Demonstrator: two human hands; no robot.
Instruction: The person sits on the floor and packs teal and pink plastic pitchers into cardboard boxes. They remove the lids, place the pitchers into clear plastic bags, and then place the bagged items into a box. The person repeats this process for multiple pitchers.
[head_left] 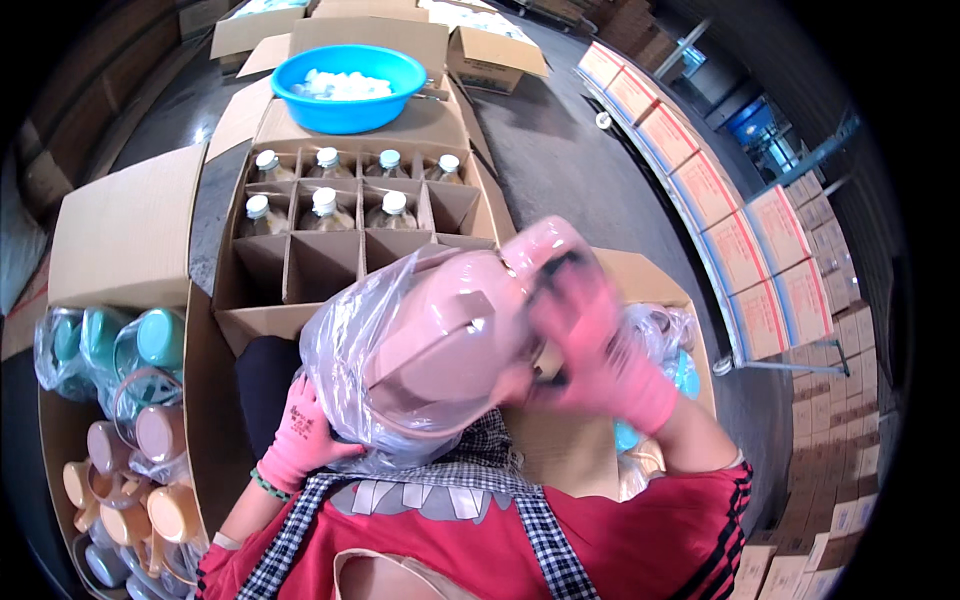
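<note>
A shiny pink jug (435, 345) lies tilted across my lap, its narrow end pointing up and to the right. Clear plastic bag (345, 340) film wraps its lower left part. With a pink glove on, my left hand (305, 430) closes on the bagged lower end. My right hand (600, 350), in a pink glove with a dark palm, is smeared by motion beside the jug's pink top (545, 245). It overlaps the jug's right side, but I cannot tell how its fingers grip.
Ahead stands a divided carton (330, 262) holding several white-capped clear bottles (325, 205). Behind them sits a blue basin (350, 110) of white pieces. Left, an open carton (195, 400) holds teal, pink and orange jugs (160, 435). A cart of boxes (700, 190) stands right.
</note>
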